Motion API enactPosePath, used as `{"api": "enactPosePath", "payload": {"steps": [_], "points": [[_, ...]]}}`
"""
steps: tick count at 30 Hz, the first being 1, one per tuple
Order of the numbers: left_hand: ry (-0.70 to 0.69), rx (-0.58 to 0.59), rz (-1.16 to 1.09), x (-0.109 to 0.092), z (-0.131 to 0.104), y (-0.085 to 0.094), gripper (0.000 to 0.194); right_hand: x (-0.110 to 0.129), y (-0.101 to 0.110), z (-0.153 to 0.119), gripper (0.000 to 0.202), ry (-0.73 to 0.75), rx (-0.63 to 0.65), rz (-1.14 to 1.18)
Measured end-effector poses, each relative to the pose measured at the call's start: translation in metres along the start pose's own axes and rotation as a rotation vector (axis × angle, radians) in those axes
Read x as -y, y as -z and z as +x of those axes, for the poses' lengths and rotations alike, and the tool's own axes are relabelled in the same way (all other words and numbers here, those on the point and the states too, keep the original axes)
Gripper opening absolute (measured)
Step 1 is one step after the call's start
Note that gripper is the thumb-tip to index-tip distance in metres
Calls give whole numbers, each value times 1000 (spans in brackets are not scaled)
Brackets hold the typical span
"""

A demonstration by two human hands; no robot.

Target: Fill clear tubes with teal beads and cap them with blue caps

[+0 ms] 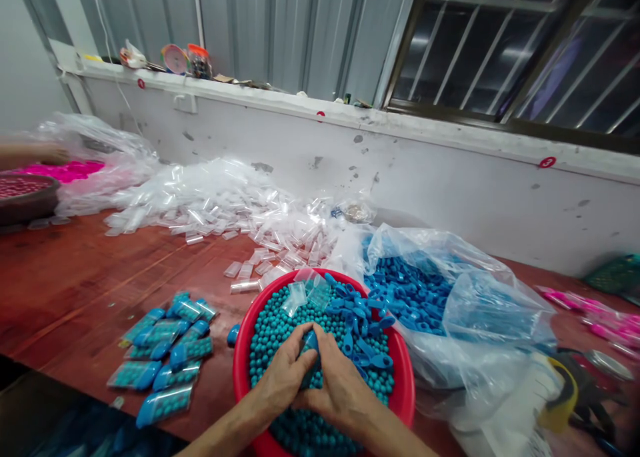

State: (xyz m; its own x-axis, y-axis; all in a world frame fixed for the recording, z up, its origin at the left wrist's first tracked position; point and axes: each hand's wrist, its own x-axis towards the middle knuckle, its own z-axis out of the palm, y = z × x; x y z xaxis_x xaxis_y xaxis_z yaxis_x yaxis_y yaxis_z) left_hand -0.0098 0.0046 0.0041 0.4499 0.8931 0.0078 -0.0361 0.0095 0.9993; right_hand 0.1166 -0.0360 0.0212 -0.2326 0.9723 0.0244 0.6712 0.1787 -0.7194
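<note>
Both hands meet over a red basin [406, 370] of small teal beads [273, 334]. My left hand [285, 370] and my right hand [333, 370] are closed around a blue-capped case [310, 344], whose lower part is hidden by the fingers. Blue caps [357, 317] lie on the beads at the basin's right side, and clear empty sleeves [296, 297] lie at its back. Left of the basin, several filled cases [170, 357] with blue caps and teal beads are piled on the red table [75, 277].
Clear sleeves [220, 197] are heaped along the wall. A plastic bag of blue caps [415, 290] stands right of the basin, with yellow-handled scissors [563, 397] nearby. At far left, another person's hand [50, 153] is over pink pieces [70, 170] beside a brown bowl [30, 207].
</note>
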Motion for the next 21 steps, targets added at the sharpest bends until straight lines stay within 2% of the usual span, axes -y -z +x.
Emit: {"api": "enactPosePath", "payload": {"steps": [4, 8, 11, 14, 16, 18, 21], "points": [[52, -56, -2, -8, -3, -9, 28, 6, -7, 1, 67, 14, -152, -72], [81, -152, 40, -8, -5, -17, 20, 5, -13, -3, 70, 64, -215, -147], [56, -168, 110, -3, -4, -20, 16, 1, -18, -6, 75, 38, -217, -165], [20, -144, 221, -4, -4, -16, 16, -2, -20, -9, 80, 8, -127, -136], [3, -123, 291, -10, -7, -5, 19, -5, -17, -9, 86, 27, -31, -98], [-2, -144, 370, -18, -13, 17, 23, -9, -9, -7, 87, 63, 21, -83], [-8, -299, 586, -30, -24, 63, 32, -13, 6, 4, 62, 105, -1, -173]]}}
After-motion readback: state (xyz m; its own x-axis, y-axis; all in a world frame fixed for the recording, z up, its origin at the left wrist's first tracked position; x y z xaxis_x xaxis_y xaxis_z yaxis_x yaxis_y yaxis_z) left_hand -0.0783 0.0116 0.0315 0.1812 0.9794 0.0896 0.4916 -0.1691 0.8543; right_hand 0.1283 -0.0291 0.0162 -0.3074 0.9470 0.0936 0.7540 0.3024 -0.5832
